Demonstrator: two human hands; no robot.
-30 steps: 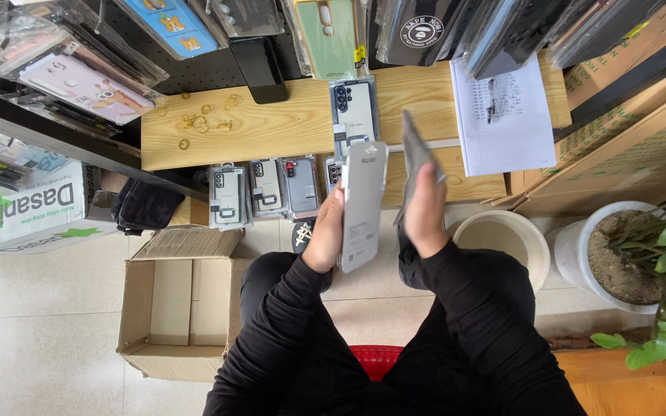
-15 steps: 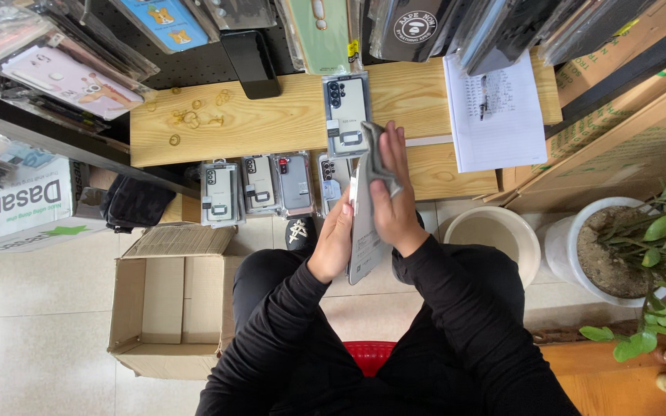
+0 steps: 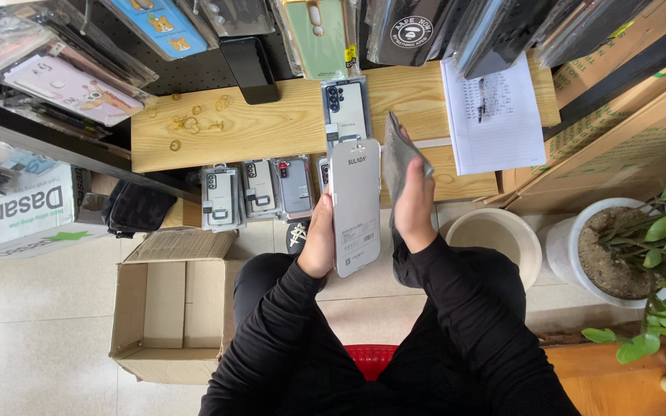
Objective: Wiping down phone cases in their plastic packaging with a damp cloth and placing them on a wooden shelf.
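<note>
You sit at a wooden table [image 3: 271, 127] hung about with packaged phone cases, an open cardboard box [image 3: 167, 308] on the floor at eight o'clock. Your left hand [image 3: 319, 243] grips a long silver retail package [image 3: 355, 208] upright at centre — fingers closed round its lower left edge. Your right hand [image 3: 414, 204], at three o'clock of the package, is clasped round a grey cloth [image 3: 398, 158] — just beside it.
</note>
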